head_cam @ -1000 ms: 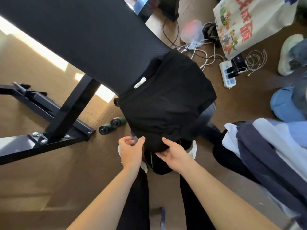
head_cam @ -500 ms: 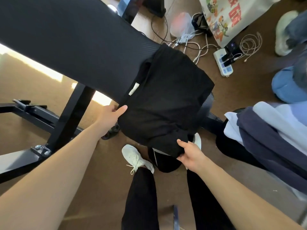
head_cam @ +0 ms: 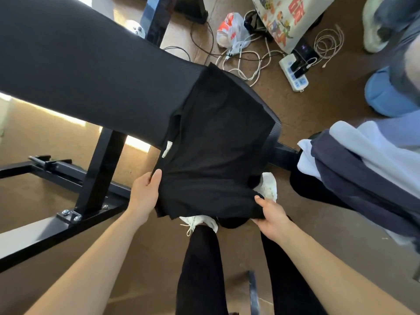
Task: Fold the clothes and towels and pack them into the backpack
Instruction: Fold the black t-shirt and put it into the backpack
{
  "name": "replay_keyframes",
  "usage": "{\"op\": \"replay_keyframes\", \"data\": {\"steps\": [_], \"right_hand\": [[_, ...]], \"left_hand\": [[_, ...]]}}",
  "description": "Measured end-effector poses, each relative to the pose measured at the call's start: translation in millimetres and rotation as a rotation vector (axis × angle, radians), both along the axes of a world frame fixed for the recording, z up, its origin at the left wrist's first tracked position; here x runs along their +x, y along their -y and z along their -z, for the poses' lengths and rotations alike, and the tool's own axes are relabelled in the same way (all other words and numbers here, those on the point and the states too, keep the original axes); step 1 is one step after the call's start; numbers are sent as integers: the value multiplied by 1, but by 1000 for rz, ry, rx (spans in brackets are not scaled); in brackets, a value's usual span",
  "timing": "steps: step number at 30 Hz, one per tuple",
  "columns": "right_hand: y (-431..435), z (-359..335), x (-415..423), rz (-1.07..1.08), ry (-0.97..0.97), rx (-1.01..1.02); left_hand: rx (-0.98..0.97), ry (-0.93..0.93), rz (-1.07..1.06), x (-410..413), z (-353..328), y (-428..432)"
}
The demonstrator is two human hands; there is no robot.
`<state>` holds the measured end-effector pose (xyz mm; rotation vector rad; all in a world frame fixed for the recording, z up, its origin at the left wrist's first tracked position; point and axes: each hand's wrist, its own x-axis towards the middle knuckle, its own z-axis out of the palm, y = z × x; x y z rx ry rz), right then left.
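A black garment (head_cam: pixel 218 144) with a small white label lies over the near end of the black table (head_cam: pixel 91 71), its lower part hanging off the edge. My left hand (head_cam: pixel 145 194) grips its near-left edge, thumb on top. My right hand (head_cam: pixel 269 215) pinches the near-right corner of the cloth. A pile of navy, white and pale-blue clothes (head_cam: pixel 354 169) sits at the right. No backpack is in view.
Black table legs and floor bars (head_cam: pixel 75 201) stand at the left. On the brown floor beyond lie a power strip (head_cam: pixel 294 75), tangled cables (head_cam: pixel 247 60), a plastic bag (head_cam: pixel 229 30) and a printed tote bag (head_cam: pixel 291 17). My legs and white shoes (head_cam: pixel 200 221) are below the garment.
My left hand has dropped from the garment's left side to its near-left edge and taken hold. The right hand keeps its pinch on the near-right corner. The camera has tilted closer.
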<state>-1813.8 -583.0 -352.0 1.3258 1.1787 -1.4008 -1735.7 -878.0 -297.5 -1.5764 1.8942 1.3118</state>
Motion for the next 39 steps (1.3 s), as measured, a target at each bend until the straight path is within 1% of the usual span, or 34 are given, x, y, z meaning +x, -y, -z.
{"op": "replay_keyframes", "data": {"steps": [2, 6, 9, 11, 13, 14, 15, 16, 18, 19, 20, 22, 23, 25, 26, 27, 29, 31, 33, 36, 38, 39], "right_hand": [[-2, -1, -8, 75, 11, 16], [-1, 2, -38, 238, -18, 26], [1, 9, -70, 381, -16, 3], [2, 11, -98, 483, -15, -23], [3, 14, -127, 609, -69, -74], [3, 17, -139, 685, -94, -118], [3, 21, -148, 706, -118, -144], [4, 25, -154, 639, -141, -148], [7, 32, -152, 256, -185, -49], [9, 36, -144, 48, -216, 17], [10, 42, -137, -115, -252, 77], [11, 56, -123, -331, -308, 157], [11, 64, -118, -427, -330, 188], [10, 76, -113, -631, -369, 267], [9, 81, -113, -708, -373, 319], [9, 87, -114, -751, -364, 372], [10, 99, -115, -725, -341, 387], [13, 112, -114, -613, -315, 323], [17, 124, -110, -542, -298, 316], [20, 141, -102, -458, -319, 346], [20, 148, -97, -367, -311, 305], [19, 148, -95, -316, -299, 265]], "left_hand": [[40, 12, -123, -4, -3, 0], [0, -33, -386, -42, -12, -7], [131, -113, -514, -96, -19, -15], [220, -173, -652, -143, -23, -18], [303, -300, -824, -187, -26, -20], [323, -376, -833, -203, -25, -22], [306, -434, -769, -215, -22, -24], [219, -455, -600, -220, -18, -27], [-70, -423, -87, -211, -5, -37], [-167, -405, 122, -201, 3, -42], [-225, -386, 256, -190, 11, -46], [-355, -356, 398, -170, 25, -48], [-447, -306, 487, -161, 32, -48], [-629, -160, 682, -146, 47, -44], [-685, -83, 731, -141, 53, -42], [-716, -23, 737, -138, 58, -40], [-754, 31, 715, -136, 67, -41], [-769, 37, 706, -139, 74, -45], [-766, 31, 696, -146, 78, -48], [-726, 9, 693, -156, 80, -51], [-677, -3, 717, -156, 82, -49], [-623, -21, 694, -154, 83, -46]]}}
